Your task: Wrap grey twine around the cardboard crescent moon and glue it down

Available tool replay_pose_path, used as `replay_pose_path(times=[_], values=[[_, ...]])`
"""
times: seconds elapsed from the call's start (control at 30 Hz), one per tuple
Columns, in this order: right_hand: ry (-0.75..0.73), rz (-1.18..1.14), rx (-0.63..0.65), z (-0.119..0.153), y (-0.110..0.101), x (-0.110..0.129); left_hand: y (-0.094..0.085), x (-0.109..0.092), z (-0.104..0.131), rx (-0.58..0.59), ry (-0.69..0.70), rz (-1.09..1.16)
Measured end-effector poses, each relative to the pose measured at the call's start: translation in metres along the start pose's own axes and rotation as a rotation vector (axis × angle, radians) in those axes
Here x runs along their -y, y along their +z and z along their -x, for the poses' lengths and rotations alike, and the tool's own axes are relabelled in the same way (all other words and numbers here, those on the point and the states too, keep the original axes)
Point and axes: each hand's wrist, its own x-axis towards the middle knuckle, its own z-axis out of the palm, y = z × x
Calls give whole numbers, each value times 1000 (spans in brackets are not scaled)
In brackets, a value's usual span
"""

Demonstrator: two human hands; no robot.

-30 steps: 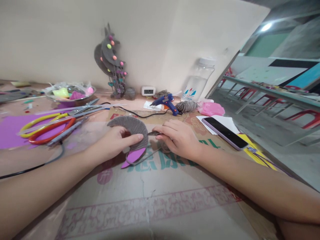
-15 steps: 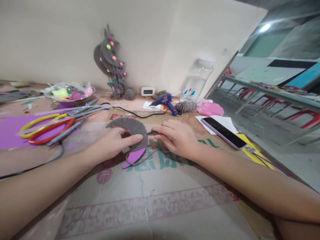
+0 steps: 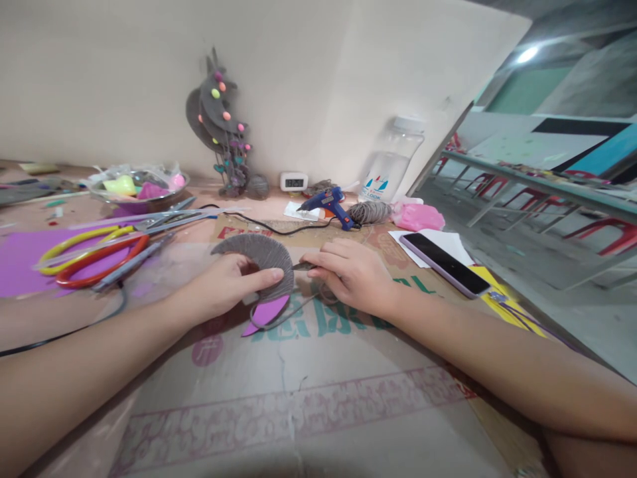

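Note:
A crescent [image 3: 266,255] wrapped in grey yarn is gripped by my left hand [image 3: 231,285], thumb on its front face. Its lower tip is bare purple [image 3: 269,313]. Just right of the crescent, my right hand [image 3: 353,275] pinches a small bundle of grey yarn [image 3: 304,266] between thumb and fingers. A loose strand of the same yarn loops below, from the purple tip toward my right hand. Both hands are over a printed cardboard sheet [image 3: 298,411].
Behind are a blue glue gun [image 3: 331,204], yarn ball [image 3: 369,213], water bottle [image 3: 393,159], small clock [image 3: 293,182] and hanging moon ornament [image 3: 216,106]. Scissors [image 3: 99,255] and a bowl [image 3: 137,192] are at left, a phone [image 3: 445,264] at right.

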Motion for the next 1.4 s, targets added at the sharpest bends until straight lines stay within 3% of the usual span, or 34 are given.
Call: replay_pose_path(times=[0.5,1.17,1.4], values=[[-5,-33,-106,0,-3,2,1,-5,2,-8,-33,37],[6,-27,11,-2,-3,4,1,5,-1,54,15,88],[18,-65,-27,-2,-2,4,1,1,0,33,1,80]])
